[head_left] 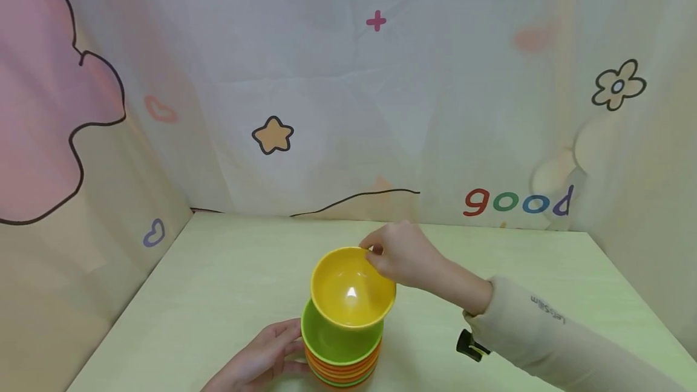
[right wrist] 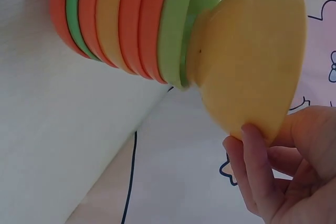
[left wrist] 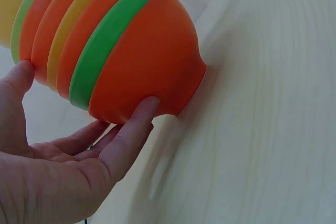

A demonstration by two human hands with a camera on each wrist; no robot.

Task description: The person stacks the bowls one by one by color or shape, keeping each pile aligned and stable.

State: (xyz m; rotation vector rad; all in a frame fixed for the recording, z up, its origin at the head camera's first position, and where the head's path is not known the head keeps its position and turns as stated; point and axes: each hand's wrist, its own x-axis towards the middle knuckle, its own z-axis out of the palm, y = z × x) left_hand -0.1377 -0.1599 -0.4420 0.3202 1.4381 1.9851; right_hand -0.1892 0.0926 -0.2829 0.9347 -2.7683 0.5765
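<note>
A yellow bowl point(head_left: 351, 289) is held tilted by its rim in my right hand point(head_left: 405, 256), the thumb and fingers pinching the edge. In the right wrist view, the yellow bowl's point(right wrist: 252, 51) foot is at the mouth of the light green bowl point(right wrist: 176, 30); whether they touch, I cannot tell. That light green bowl point(head_left: 343, 343) tops a nested stack of several orange, yellow and green bowls. My left hand point(head_left: 267, 352) touches the stack's left side. Its fingers rest against the lowest orange bowl point(left wrist: 152, 56), with the thumb near the upper rims.
The stack stands on a pale green tabletop point(head_left: 234, 271), near its front edge. Behind it hangs a printed cloth backdrop point(head_left: 327, 89) with a star, a flower and the word "good". More cloth closes off both sides. A black device point(head_left: 471, 345) shows under the right sleeve.
</note>
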